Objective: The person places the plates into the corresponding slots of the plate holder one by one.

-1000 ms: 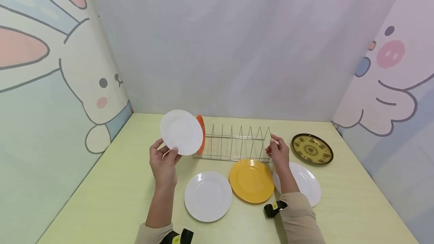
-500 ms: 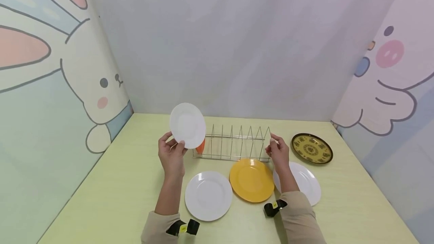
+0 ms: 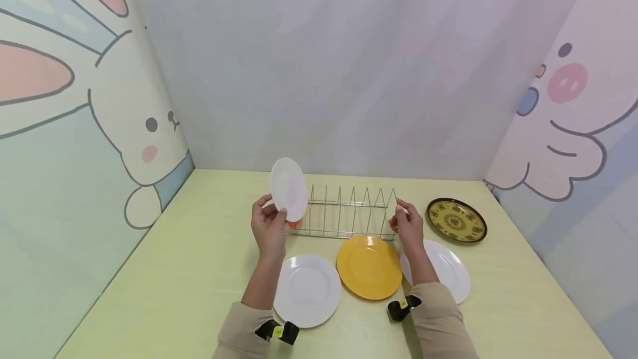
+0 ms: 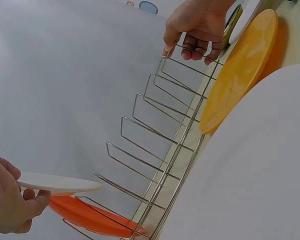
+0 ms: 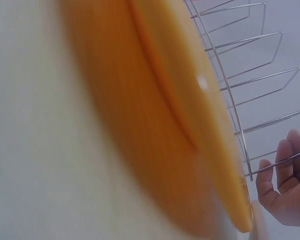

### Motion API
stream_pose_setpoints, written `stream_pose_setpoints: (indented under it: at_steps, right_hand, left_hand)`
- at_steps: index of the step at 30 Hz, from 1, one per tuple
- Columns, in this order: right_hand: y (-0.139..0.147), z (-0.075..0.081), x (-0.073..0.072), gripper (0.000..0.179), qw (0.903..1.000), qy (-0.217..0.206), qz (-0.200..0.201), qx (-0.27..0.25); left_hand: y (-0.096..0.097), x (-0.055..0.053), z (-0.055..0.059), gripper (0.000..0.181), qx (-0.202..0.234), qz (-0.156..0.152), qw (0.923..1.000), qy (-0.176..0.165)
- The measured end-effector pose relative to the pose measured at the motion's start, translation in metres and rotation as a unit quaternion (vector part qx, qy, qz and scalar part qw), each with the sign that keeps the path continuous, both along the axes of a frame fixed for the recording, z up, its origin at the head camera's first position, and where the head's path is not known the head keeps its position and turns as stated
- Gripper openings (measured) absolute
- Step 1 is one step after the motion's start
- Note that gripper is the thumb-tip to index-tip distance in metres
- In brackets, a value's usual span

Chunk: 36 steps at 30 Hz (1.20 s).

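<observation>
My left hand pinches a small white plate by its lower edge, thumb in front. The plate is held up, tilted, over the left end of a wire dish rack. An orange plate stands in the rack's leftmost part, mostly hidden behind the white one in the head view. At the opposite end, my right hand holds the rack's end wire between thumb and fingers. In the right wrist view, the fingers curl at that wire.
In front of the rack lie a larger white plate and a yellow plate, which sits close to the rack's front rail. Another white plate is partly under the right forearm. A dark-rimmed patterned plate lies at the right.
My left hand has carried the small white plate rightward toward the rack and turned it more edge-on. It now covers most of the orange plate. The right hand has stayed on the rack.
</observation>
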State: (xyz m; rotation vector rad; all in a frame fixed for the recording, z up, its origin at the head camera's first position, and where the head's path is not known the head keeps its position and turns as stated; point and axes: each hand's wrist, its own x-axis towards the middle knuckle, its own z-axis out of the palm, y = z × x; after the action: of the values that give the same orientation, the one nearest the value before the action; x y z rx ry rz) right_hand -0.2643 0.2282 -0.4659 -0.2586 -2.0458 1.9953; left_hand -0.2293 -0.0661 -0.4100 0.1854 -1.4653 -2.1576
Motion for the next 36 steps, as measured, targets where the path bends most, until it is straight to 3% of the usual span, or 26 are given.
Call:
stream_pose_setpoints:
  at_steps: [11,17,24,33,36]
  right_hand:
    - [-0.002,-0.001,-0.001,0.033,1.0,0.001,-0.002,-0.002]
    - [0.0,-0.002,-0.002,0.032,1.0,0.005,-0.009,0.001]
    - [-0.001,-0.002,-0.001,0.032,0.9999,0.01,-0.004,-0.001]
    - [0.0,-0.003,-0.001,0.032,0.9999,0.008,-0.006,-0.002]
    - [0.0,-0.003,-0.001,0.032,1.0,0.008,-0.005,-0.003]
  left_hand:
    - [0.013,-0.011,-0.01,0.042,-0.037,-0.004,0.9983,-0.045]
    - [0.018,-0.011,-0.013,0.041,-0.1,0.01,0.9939,-0.044]
    - [0.023,-0.012,-0.019,0.038,-0.221,0.065,0.9728,-0.017]
    - [0.019,-0.018,-0.027,0.036,-0.316,0.088,0.9444,0.016]
    - [0.017,-0.02,-0.026,0.037,-0.353,0.087,0.9314,0.015]
